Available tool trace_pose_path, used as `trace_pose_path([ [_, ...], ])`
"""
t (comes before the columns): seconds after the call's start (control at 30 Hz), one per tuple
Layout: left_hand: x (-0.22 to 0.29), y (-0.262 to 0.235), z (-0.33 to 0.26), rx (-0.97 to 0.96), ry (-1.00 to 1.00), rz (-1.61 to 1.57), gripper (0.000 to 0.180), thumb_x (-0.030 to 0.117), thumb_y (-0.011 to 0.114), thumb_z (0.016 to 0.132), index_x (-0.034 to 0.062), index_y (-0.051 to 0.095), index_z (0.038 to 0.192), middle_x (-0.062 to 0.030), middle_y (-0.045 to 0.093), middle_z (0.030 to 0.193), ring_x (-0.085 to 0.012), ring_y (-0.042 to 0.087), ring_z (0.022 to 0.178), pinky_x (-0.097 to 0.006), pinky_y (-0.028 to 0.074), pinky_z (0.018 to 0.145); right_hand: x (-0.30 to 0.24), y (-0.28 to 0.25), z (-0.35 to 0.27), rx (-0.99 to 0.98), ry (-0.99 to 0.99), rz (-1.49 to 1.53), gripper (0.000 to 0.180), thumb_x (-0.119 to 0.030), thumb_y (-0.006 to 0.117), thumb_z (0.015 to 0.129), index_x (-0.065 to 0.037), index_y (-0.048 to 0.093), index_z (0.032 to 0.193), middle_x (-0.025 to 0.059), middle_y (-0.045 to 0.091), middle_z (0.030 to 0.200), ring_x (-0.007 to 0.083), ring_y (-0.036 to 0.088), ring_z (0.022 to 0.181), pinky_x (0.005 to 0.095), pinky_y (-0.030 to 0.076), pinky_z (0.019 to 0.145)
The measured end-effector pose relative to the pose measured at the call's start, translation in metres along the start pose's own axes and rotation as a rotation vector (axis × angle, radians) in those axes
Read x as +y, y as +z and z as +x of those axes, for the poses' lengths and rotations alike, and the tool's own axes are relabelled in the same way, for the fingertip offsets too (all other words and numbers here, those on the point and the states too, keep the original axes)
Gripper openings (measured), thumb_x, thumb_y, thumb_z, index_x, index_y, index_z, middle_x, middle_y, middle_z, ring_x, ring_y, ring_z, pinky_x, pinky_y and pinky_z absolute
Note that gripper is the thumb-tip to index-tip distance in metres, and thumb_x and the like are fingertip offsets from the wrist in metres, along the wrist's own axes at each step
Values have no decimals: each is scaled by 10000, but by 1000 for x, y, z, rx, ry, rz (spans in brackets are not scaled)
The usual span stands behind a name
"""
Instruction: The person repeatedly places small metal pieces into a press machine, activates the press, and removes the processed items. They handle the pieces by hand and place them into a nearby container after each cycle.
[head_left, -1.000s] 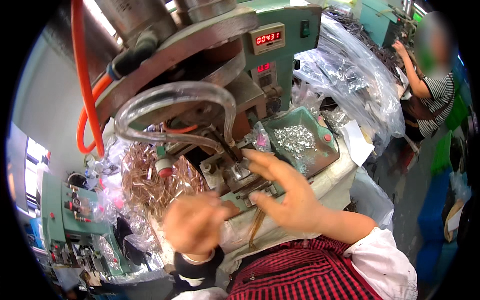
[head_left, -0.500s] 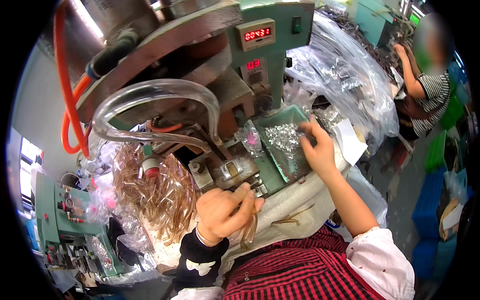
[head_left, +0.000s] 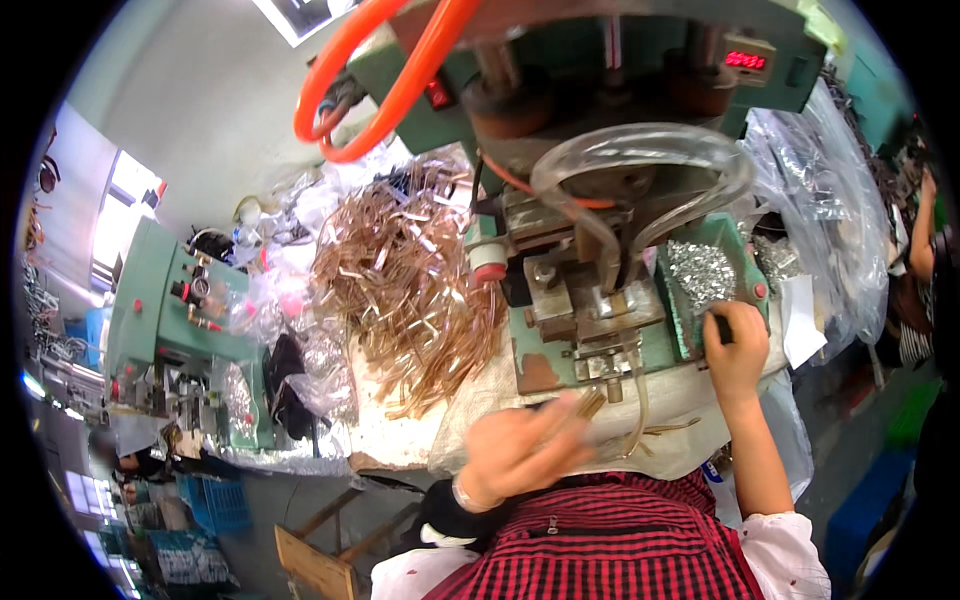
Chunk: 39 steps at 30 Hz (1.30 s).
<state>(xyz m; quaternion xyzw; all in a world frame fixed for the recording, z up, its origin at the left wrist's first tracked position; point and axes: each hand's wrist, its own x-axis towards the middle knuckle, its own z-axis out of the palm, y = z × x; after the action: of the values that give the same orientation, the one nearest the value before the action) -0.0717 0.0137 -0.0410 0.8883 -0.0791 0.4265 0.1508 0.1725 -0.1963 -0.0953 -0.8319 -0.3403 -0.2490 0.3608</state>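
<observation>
Blurred by motion, my left hand is in front of the press, near the table's front edge. A short brown piece shows at its fingertips; the smear hides whether they grip it. A translucent brownish strip hangs from the metal fixture of the press, to the right of that hand. My right hand is closed, fingers curled toward the thumb, over the near end of a green tray. Anything inside its fingers is hidden. Small shiny metal pieces lie in the tray.
A big heap of brown translucent strips covers the table to the left. Over the fixture loops a clear tube, with an orange hose higher up. A red button sits beside the press. White paper lies right of the tray.
The view has swung left. My left hand has left the fixture, moving left and nearer to me, and a strip now hangs from the fixture. My right hand has moved toward the tray's near end, fingers curled.
</observation>
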Motion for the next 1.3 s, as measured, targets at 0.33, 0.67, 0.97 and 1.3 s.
trace_pose_path([
  [0.33, -148, -66, 7, -420, -621, 1010, 130, 170, 806, 741, 86, 752, 824, -66, 664, 906, -304, 617, 903, -445, 492, 762, -14, 17, 30, 39, 353, 419, 102, 24, 672, 864, 19, 678, 965, 96, 699, 869, 179, 670, 838, 298, 515, 813],
  [0.67, -165, -37, -47, -180, -622, 495, 89, 94, 762, 803, 58, 687, 835, -101, 663, 865, -331, 622, 848, -426, 488, 764, -42, -38, 20, -81, 340, 564, 144, 2, 705, 869, -24, 755, 1001, 69, 728, 931, 174, 675, 820, 297, 510, 749],
  [0.97, -109, -7, 0, 427, -836, -139, 75, 47, 717, 941, -10, 671, 956, -51, 696, 845, -128, 657, 729, -253, 497, 649, -117, 26, 52, -42, 442, 1114, 351, 31, 714, 881, 23, 619, 1219, 89, 701, 1103, 136, 668, 981, 273, 518, 889],
  [1.3, -38, -20, 110, 471, -267, -322, 133, -102, 683, 872, -56, 648, 992, -198, 724, 909, -237, 695, 779, -304, 560, 724, -151, -14, 56, -212, 675, 1367, 534, 55, 655, 905, 22, 473, 1406, 128, 657, 1229, 172, 651, 1083, 297, 502, 959],
])
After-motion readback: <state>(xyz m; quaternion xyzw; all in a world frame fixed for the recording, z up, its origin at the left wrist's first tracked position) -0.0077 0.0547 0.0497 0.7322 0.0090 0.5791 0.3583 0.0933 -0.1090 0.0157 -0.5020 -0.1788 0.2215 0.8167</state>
